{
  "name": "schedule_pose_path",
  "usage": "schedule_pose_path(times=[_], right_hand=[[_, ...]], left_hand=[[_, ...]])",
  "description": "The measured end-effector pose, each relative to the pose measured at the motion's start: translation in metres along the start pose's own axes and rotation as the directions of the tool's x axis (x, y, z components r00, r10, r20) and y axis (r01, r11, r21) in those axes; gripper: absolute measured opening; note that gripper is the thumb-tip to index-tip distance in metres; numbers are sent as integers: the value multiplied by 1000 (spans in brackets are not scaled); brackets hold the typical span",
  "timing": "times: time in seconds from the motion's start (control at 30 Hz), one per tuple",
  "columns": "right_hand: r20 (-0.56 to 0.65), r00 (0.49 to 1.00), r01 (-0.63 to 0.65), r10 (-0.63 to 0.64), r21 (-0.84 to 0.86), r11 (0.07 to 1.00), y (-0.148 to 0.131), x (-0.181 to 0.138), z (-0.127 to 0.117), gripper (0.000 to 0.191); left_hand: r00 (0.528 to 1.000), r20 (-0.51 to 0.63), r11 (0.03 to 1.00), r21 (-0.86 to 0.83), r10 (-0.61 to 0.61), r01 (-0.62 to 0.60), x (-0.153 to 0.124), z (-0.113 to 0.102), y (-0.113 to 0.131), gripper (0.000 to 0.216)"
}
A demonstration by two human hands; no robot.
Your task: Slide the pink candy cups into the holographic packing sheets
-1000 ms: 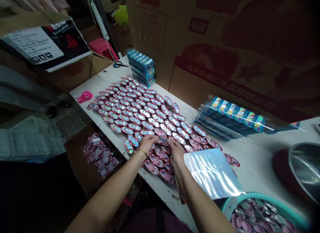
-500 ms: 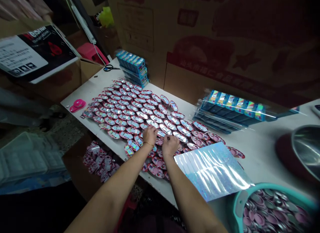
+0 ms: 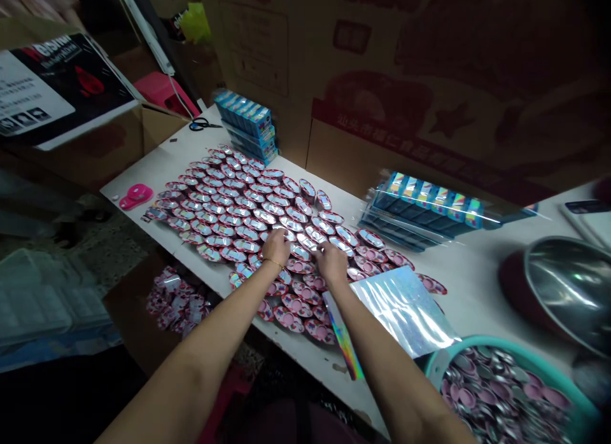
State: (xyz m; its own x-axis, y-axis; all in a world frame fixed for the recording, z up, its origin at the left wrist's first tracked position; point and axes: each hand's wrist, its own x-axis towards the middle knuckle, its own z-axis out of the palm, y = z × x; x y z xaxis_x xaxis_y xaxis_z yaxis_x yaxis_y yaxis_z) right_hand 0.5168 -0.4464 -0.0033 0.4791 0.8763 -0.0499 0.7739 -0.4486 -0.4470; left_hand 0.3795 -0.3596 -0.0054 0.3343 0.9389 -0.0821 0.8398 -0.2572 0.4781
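Rows of oval red-rimmed pieces cover the middle of the table, many with a shiny silvery face. Some nearer ones show pink round centres. My left hand, wearing a thin bracelet, has its fingers curled at the left end of a shiny-faced oval piece. At that piece's right end is my right hand, thumb and fingers drawn together. Whatever the fingertips hold is hidden or too small to name. Beneath my right forearm lies a silvery holographic sheet, a rainbow-coloured strip along its near-left edge.
A teal basin of loose metal and pink pieces stands front right, near a metal bowl. Blue packs and a blue stack line the back. Scissors and a pink tape dispenser lie left.
My hands have moved slightly apart around the oval piece, the right one shifting away from the left. The rainbow strip now shows beside my right forearm. The whole view has shifted a little.
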Motion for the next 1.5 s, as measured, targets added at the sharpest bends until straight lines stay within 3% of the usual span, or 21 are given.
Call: schedule_pose_path(times=[0.1,0.17,0.23,0.37,0.47,0.6,0.73,0.87,0.97,1.1,1.2,1.27,1.33,1.4,1.5], right_hand=[[-145,979,155,-140,99,983,60,-11,-36,22],[-144,951,292,-275,111,950,97,-23,-55,23],[-70,915,402,-398,60,913,122,-34,-65,23],[132,847,530,-515,-158,833,137,-46,-54,27],[155,821,570,-549,-246,784,141,-50,-41,29],[119,788,614,-604,-204,762,153,-53,-38,28],[185,762,645,-620,-132,753,162,-58,-47,26],[202,802,582,-563,-50,811,156,-64,-64,24],[121,850,504,-514,103,858,144,-67,-91,21],[58,961,234,-269,342,910,133,-57,-129,18],[88,994,11,-62,486,874,133,-43,-135,21],[124,991,-106,40,586,804,136,-35,-128,25],[170,979,-199,113,669,716,139,-31,-118,29],[210,965,-261,157,716,647,143,-29,-110,30],[239,955,-295,173,745,599,148,-29,-103,31]], left_hand=[[969,95,973,-51,229,-225,-37,15,23,25],[930,187,948,-71,317,-309,-63,30,44,34],[917,229,945,-56,326,-322,-81,46,62,36],[950,197,970,-27,241,-240,-92,65,80,25],[962,147,973,-55,231,-225,-94,68,78,23],[975,111,980,-76,194,-186,-101,71,77,22],[980,103,983,-93,169,-159,-105,73,79,19],[980,112,983,-104,163,-152,-105,72,80,17],[976,147,985,-90,158,-146,-103,69,80,19],[971,158,982,-85,180,-168,-98,64,83,19],[976,132,956,-260,176,-137,-87,62,96,22],[967,211,854,-519,143,-13,-77,64,109,30],[928,360,656,-724,95,214,-67,68,124,46],[881,471,479,-784,45,394,-59,73,137,53],[875,483,369,-818,24,442,-51,78,148,44]])
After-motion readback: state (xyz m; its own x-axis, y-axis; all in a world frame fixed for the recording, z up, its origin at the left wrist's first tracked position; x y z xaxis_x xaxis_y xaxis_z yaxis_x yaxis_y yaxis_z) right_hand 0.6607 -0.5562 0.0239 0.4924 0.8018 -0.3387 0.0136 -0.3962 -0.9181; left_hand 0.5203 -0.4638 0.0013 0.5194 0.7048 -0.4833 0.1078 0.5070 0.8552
